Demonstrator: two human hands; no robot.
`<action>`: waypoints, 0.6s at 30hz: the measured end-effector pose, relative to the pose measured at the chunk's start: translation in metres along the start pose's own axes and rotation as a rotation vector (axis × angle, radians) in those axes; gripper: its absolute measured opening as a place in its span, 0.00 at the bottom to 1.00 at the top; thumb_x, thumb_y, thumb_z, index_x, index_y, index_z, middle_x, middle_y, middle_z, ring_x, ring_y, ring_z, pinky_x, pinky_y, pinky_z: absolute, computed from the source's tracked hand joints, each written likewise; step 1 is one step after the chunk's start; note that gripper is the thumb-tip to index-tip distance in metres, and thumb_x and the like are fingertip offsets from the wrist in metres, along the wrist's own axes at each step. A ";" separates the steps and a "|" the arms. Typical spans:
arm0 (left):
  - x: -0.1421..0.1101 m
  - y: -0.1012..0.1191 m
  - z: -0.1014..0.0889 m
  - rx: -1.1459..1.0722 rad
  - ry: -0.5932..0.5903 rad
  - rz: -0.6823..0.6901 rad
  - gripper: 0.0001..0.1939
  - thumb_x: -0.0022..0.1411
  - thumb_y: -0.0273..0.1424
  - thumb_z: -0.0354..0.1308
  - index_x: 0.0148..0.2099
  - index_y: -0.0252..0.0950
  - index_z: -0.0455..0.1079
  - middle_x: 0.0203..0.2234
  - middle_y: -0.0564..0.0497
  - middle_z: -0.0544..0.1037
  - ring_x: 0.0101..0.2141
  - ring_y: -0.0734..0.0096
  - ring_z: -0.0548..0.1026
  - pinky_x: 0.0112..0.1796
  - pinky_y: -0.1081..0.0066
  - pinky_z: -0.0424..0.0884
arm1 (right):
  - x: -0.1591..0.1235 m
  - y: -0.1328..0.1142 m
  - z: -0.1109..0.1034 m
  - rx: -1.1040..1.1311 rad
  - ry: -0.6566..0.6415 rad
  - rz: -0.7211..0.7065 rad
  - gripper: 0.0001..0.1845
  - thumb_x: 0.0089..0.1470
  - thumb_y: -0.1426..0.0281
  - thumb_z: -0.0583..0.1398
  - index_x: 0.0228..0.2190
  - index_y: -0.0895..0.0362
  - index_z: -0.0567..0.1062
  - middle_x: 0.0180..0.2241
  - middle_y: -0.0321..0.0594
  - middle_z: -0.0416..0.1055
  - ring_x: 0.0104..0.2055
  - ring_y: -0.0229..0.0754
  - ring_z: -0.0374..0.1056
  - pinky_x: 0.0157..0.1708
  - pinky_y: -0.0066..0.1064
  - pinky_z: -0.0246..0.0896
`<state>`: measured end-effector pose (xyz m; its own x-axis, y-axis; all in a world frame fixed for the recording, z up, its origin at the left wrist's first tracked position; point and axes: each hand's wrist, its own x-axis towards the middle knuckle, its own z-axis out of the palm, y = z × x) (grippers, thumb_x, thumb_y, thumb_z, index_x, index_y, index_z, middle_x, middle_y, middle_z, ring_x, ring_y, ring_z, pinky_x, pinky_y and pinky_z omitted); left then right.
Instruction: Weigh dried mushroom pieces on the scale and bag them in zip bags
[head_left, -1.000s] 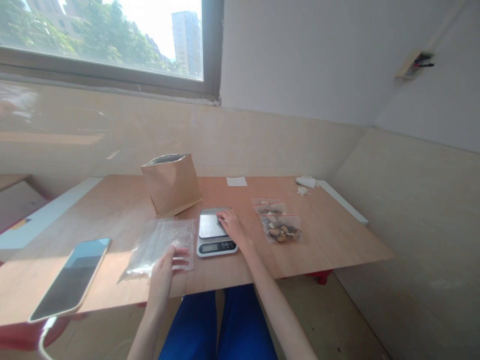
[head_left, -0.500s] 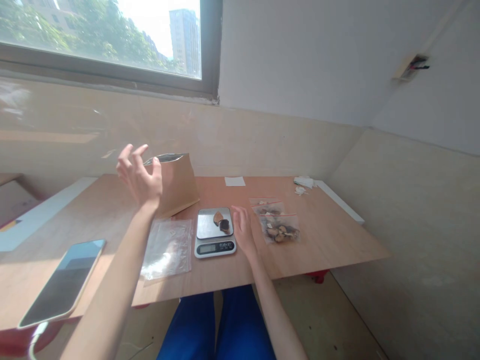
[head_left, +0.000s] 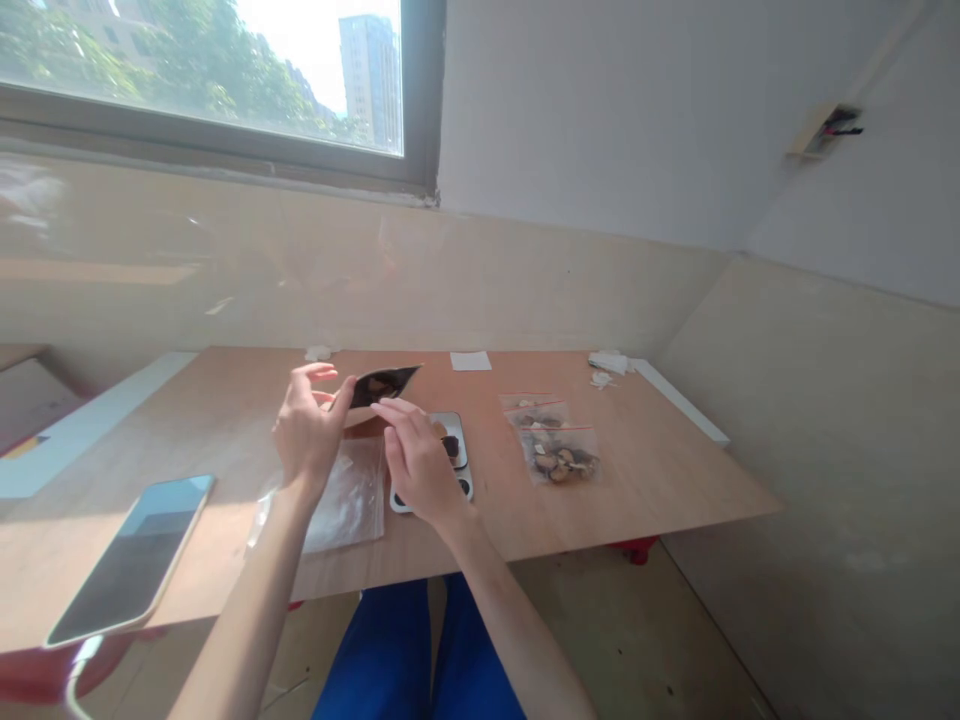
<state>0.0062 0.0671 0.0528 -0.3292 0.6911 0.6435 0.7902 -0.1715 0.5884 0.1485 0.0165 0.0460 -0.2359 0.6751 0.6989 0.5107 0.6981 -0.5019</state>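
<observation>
My left hand [head_left: 309, 418] is closed on the left side of a brown paper bag [head_left: 363, 415], its thumb at the rim. The bag leans toward me, and its dark mouth shows brown pieces inside. At the bag's near rim, the fingers of my right hand [head_left: 424, 465] reach over the edge with the thumb below; the contact is partly hidden. Under that hand sits a white kitchen scale [head_left: 460, 455], mostly covered, with dried mushroom-like pieces [head_left: 450, 445] on its plate. Clear plastic bags [head_left: 345, 505] lie flat below my left hand.
Zip bags of dried brown pieces [head_left: 562, 460] lie right of the scale. A phone [head_left: 131, 560] with a charging cable rests at the left front. White paper [head_left: 471, 361] and crumpled scraps [head_left: 602, 380] are toward the back, before the wall.
My left hand has come down and taken hold of the paper bag, which went from standing to tilted toward me. The right hand moved left from beside the scale to the bag's rim.
</observation>
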 end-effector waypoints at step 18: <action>-0.072 -0.055 -0.006 -0.001 -0.261 0.571 0.18 0.65 0.30 0.43 0.51 0.43 0.71 0.41 0.56 0.79 0.30 0.76 0.79 0.21 0.81 0.69 | 0.005 0.037 0.046 -0.360 -0.442 0.220 0.17 0.57 0.73 0.54 0.48 0.57 0.71 0.47 0.44 0.72 0.49 0.46 0.66 0.51 0.35 0.61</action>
<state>-0.0166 0.0224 -0.0235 0.2817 0.6391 0.7157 0.8035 -0.5648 0.1881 0.1282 0.0562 0.0076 -0.3744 0.8834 0.2816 0.8158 0.4583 -0.3528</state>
